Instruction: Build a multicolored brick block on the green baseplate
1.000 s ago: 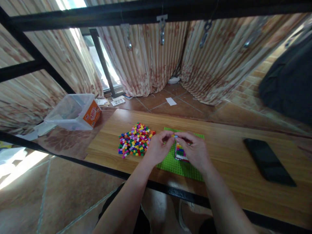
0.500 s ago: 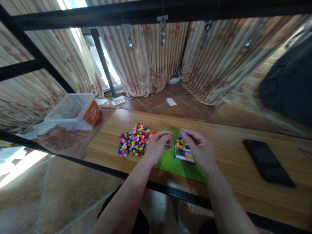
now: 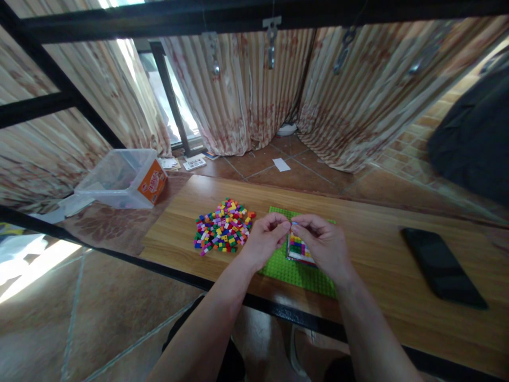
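My left hand (image 3: 267, 237) and my right hand (image 3: 326, 245) meet fingertip to fingertip over the far edge of a small block of coloured toy bricks (image 3: 297, 247). Both pinch with thumb and forefinger; whatever lies between the fingertips is too small and covered to name. Rows of yellow, green, blue, purple and white show on the block, its right part hidden under my right hand. It sits on a green studded baseplate (image 3: 284, 273). Left of my left hand lies a heap of loose toy bricks (image 3: 223, 227) in many colours.
A black phone (image 3: 443, 268) lies on the right of the wooden table (image 3: 382, 265). Beyond the table's left end stands a clear plastic box (image 3: 115, 180) with an orange label. A black metal bar (image 3: 167, 24) crosses above, with metal clips hanging near it.
My hands were apart, with a gap between them over the baseplate. Now their fingertips have come together, and my left thumb and forefinger have moved right to the block's far edge.
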`<state>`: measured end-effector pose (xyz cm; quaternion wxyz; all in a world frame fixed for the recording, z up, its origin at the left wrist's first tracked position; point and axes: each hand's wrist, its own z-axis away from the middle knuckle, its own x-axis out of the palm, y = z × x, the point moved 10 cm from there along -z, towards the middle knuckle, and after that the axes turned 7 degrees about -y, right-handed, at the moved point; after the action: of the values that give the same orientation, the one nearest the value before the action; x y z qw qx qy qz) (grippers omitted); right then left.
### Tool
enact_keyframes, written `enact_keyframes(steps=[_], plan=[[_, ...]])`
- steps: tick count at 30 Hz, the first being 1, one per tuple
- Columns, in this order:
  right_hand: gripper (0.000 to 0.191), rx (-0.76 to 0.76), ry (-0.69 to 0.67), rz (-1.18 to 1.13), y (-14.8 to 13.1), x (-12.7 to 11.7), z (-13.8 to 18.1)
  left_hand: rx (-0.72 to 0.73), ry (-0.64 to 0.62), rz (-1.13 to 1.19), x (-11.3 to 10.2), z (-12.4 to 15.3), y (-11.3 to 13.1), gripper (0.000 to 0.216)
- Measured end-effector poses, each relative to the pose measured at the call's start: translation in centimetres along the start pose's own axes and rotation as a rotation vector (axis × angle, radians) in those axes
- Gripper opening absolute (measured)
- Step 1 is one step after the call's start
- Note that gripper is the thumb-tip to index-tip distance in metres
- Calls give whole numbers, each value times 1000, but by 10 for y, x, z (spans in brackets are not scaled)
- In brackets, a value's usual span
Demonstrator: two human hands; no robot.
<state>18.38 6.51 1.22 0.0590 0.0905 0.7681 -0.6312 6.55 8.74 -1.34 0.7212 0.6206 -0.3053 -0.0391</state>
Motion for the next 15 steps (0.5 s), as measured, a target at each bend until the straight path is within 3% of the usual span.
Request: enact_keyframes(steps=[4,8,11,15], plan=[[16,3,13,-76,-4,-5,1,-27,-27,114,2,1,0,31],[26,2,135,-120,-4,-30,5,-59,46,191,-7,0,-2,27],[29,15,227,-45,-1,-53,8,-97,157,215,-19,0,-6,20],[25,55,218,120,6,-67,9,-118,215,236,-25,1,-8,12]])
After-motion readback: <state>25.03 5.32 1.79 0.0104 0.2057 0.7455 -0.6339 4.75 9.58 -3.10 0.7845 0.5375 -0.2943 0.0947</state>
